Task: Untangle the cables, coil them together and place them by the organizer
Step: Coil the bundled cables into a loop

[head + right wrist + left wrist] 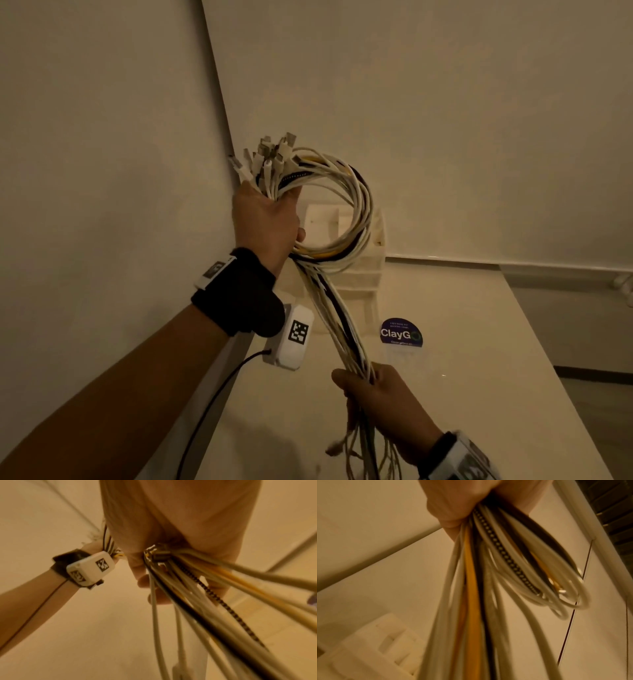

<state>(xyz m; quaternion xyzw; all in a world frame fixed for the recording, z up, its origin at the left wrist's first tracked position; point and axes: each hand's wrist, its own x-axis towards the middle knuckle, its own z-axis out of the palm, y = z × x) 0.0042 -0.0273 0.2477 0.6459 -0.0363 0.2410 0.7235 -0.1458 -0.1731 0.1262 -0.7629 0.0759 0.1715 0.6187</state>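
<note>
A bundle of white, black and yellow cables (pixel 356 202) forms one loop held up in the air over the table's back corner. My left hand (pixel 267 219) grips the loop where it crosses, with the plug ends (pixel 267 154) fanning out above the fist. From there the straight run of cables (pixel 339 322) slopes down to my right hand (pixel 373 387), which grips it lower down; loose ends dangle below. The left wrist view shows the cables (pixel 471 588) coming out of my fist (pixel 453 507). In the right wrist view they (pixel 188 601) spread out from my fist (pixel 171 534). Behind the loop stands the white organizer (pixel 363 270).
The white table (pixel 462 394) runs along the wall, its right edge dropping to the floor. A round blue ClayGo sticker (pixel 400 333) lies in front of the organizer. A thin black wire (pixel 212 397) hangs from my left wrist camera.
</note>
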